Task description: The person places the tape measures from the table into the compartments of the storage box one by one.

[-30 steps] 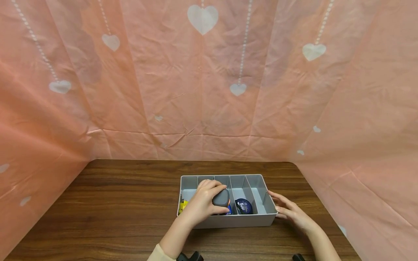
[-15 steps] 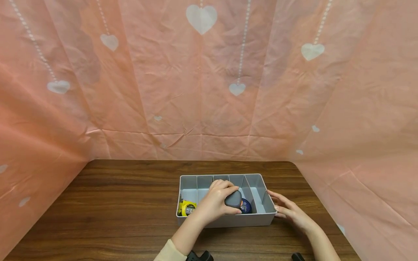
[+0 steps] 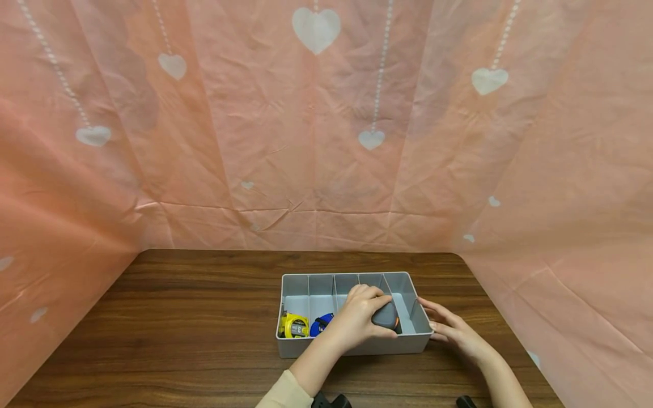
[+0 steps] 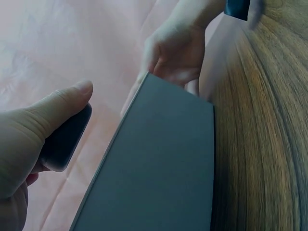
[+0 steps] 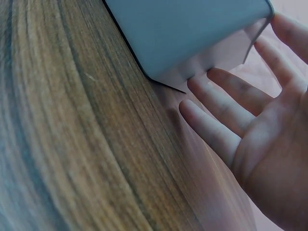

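My left hand [image 3: 354,320] grips a dark grey tape measure [image 3: 384,316] with an orange detail, over the right half of a grey divided box [image 3: 393,344]. In the left wrist view, the thumb lies along the tape measure [image 4: 67,137], above the box's rim. A yellow tape measure [image 3: 296,326] lies in the leftmost compartment. Beside it, in the second, is a blue one [image 3: 320,324], partly covered by my left hand. My right hand [image 3: 454,331] touches the box's right end; the right wrist view shows its fingers [image 5: 226,106] spread and nearly straight against that wall.
The box stands on a brown wood-grain table [image 3: 178,328]. Pink cloth with white hearts [image 3: 316,170] hangs behind and at both sides. Black wrist gear [image 3: 331,401] shows at the bottom edge. Upright dividers split the box into several compartments, the rightmost [image 3: 405,311] beside my right fingers.
My left hand has moved right across the box with the grey tape measure, uncovering the yellow and blue ones and covering the round navy one. My right hand has stayed at the box's end.
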Tool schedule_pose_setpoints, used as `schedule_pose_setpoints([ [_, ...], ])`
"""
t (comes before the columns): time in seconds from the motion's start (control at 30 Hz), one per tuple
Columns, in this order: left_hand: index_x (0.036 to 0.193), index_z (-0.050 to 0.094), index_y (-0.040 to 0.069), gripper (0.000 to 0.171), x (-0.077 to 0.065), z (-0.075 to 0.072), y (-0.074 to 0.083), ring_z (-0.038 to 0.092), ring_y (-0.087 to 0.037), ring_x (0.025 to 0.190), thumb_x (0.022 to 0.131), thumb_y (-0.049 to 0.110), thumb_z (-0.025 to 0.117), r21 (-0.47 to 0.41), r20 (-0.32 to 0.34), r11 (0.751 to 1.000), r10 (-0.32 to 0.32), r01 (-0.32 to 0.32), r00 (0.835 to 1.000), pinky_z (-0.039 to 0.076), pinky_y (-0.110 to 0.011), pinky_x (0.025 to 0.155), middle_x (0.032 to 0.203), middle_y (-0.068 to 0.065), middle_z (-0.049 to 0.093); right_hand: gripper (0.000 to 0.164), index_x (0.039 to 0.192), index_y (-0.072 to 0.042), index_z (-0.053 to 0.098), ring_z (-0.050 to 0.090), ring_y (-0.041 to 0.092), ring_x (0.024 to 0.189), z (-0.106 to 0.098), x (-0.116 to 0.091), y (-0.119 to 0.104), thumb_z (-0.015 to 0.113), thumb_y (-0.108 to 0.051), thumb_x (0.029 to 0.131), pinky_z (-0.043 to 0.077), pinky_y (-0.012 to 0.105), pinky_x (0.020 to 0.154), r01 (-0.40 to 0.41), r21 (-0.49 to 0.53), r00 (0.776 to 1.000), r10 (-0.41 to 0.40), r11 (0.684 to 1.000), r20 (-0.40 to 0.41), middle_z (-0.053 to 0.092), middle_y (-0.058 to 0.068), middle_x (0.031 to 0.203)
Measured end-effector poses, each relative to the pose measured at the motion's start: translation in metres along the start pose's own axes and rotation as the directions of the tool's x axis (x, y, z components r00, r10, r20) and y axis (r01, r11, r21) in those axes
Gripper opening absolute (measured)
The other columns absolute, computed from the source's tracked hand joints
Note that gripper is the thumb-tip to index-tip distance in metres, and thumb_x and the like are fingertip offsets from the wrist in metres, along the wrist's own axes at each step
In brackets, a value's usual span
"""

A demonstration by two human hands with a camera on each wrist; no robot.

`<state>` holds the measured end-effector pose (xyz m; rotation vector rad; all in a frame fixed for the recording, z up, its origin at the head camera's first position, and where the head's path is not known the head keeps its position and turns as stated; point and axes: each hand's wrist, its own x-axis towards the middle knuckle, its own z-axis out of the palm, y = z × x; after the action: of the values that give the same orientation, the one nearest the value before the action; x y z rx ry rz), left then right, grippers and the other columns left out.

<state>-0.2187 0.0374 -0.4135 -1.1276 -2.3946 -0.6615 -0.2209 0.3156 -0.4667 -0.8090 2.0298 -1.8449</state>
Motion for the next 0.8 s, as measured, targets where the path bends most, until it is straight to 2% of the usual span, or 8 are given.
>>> schedule_pose_setpoints([
  [0.33, 0.122, 0.058, 0.014, 0.07, 0.011, 0.015, 0.009, 0.046, -0.01, 0.103, 0.066, 0.054, 0.07, 0.011, 0.05, 0.999, -0.045, 0.045, 0.998, 0.025, -0.031, 0.101, 0.11, 0.007, 0.054, 0.048, 0.141, 0.003, 0.017, 0.046, 0.03, 0.113, -0.001, -0.002, -0.002, 0.033, -0.001, 0.095, 0.046, 0.036, 0.084, -0.007, -0.033, 1.0, 0.008, 0.999, 0.015, 0.018, 0.042, 0.129],
  [0.47, 0.122, 0.058, 0.014, 0.071, 0.017, 0.021, 0.011, 0.045, -0.009, 0.1, 0.066, 0.056, 0.069, 0.03, 0.054, 0.998, -0.051, 0.05, 0.997, 0.025, -0.03, 0.1, 0.109, 0.008, 0.055, 0.048, 0.141, 0.003, 0.017, 0.045, 0.034, 0.113, -0.001, -0.002, -0.003, 0.033, -0.001, 0.095, 0.046, 0.035, 0.084, -0.017, -0.04, 1.0, 0.017, 0.999, 0.007, 0.017, 0.043, 0.129],
  [0.6, 0.121, 0.059, 0.013, 0.071, 0.023, 0.027, 0.012, 0.045, -0.01, 0.098, 0.066, 0.057, 0.068, 0.042, 0.062, 0.998, -0.053, 0.051, 0.997, 0.026, -0.03, 0.099, 0.107, 0.008, 0.055, 0.048, 0.14, 0.004, 0.017, 0.048, 0.029, 0.112, 0.0, -0.002, -0.004, 0.034, -0.001, 0.095, 0.046, 0.036, 0.084, -0.016, -0.041, 1.0, 0.016, 0.999, 0.0, 0.019, 0.042, 0.129],
  [0.67, 0.121, 0.059, 0.014, 0.07, 0.026, 0.031, 0.013, 0.045, -0.009, 0.098, 0.066, 0.058, 0.067, 0.052, 0.069, 0.997, -0.058, 0.055, 0.996, 0.026, -0.03, 0.099, 0.107, 0.009, 0.055, 0.048, 0.14, 0.004, 0.017, 0.049, 0.023, 0.111, 0.0, -0.002, -0.003, 0.034, 0.0, 0.095, 0.046, 0.036, 0.084, -0.011, -0.046, 1.0, 0.011, 0.999, 0.0, 0.024, 0.038, 0.13],
  [0.8, 0.121, 0.059, 0.015, 0.07, 0.031, 0.037, 0.014, 0.044, -0.009, 0.097, 0.067, 0.059, 0.065, 0.083, 0.078, 0.994, -0.07, 0.064, 0.994, 0.025, -0.029, 0.099, 0.106, 0.01, 0.054, 0.048, 0.141, 0.003, 0.017, 0.05, 0.016, 0.11, -0.001, -0.002, -0.002, 0.034, 0.0, 0.095, 0.046, 0.036, 0.084, -0.003, -0.047, 1.0, 0.003, 0.999, 0.003, 0.035, 0.02, 0.13],
])
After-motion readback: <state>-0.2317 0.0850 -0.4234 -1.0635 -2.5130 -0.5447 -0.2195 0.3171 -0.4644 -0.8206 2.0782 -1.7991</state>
